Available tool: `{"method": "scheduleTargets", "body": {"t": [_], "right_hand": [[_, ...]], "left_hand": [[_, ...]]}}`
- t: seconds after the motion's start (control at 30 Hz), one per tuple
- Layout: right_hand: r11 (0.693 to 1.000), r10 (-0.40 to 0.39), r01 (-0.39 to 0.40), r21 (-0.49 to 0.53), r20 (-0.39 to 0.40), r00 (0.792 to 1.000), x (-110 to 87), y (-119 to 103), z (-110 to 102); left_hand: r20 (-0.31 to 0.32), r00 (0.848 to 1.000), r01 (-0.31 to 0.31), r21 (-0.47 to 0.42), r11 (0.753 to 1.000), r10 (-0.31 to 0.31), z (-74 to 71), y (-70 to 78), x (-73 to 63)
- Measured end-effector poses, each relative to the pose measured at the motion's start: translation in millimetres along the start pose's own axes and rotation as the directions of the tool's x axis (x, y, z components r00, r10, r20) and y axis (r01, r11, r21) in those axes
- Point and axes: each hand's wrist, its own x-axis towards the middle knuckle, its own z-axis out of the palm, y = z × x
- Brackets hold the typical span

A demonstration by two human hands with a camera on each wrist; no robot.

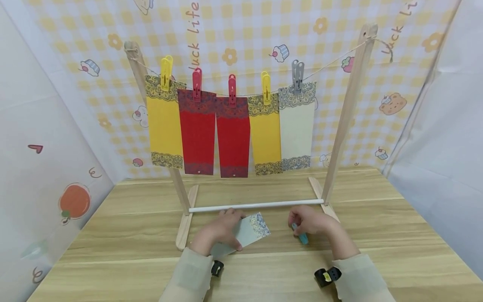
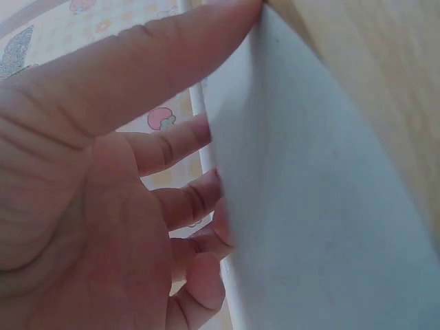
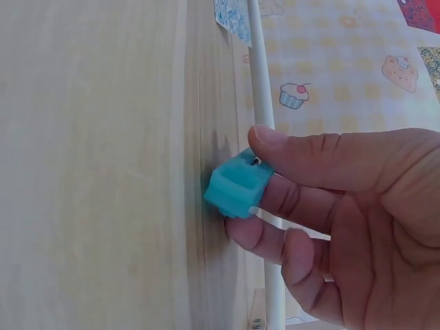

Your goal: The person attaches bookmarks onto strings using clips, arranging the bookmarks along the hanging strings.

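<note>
A pale rectangular card (image 1: 249,233) with a blue lace pattern at one end is held by my left hand (image 1: 222,230), just above the table. In the left wrist view the thumb and fingertips pinch the edges of the card (image 2: 309,179), whose plain side faces the camera. My right hand (image 1: 310,219) pinches a teal clothespin (image 3: 237,184) between thumb and fingers, close to the tabletop. In the head view that clothespin (image 1: 303,237) points down and toward the front.
Behind the hands stands a wooden frame (image 1: 349,113) with a white crossbar (image 1: 256,205). From its string hang yellow cards (image 1: 164,126), red cards (image 1: 198,138) and a cream card (image 1: 296,130), each by a clothespin (image 1: 297,76). A wooden table (image 1: 124,251) lies beneath.
</note>
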Motion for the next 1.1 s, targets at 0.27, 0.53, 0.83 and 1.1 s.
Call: {"method": "scheduleTargets", "body": {"t": [0.27, 0.53, 0.83, 1.1], "right_hand": [[1.0, -0.015, 0.015, -0.011, -0.017, 1.0, 0.2, 2.2, -0.2], [0.999, 0.031, -0.033, -0.019, -0.093, 0.995, -0.2, 1.8, -2.0], [0.994, 0.101, -0.104, -0.016, -0.142, 0.985, -0.3, 0.1, -5.2], [0.997, 0.075, -0.071, 0.029, -0.138, 0.988, -3.2, 1.5, -9.6]], "left_hand": [[0.024, 0.999, 0.025, -0.009, 1.0, -0.024, -0.9, -0.5, 0.4], [0.013, 1.0, -0.001, -0.038, 0.999, 0.002, -4.4, 0.5, 0.5], [-0.002, 0.997, -0.075, -0.09, 0.993, 0.075, -8.7, 4.6, 0.5], [-0.01, 0.993, -0.114, -0.093, 0.989, 0.114, -14.0, 8.2, -0.1]]}}
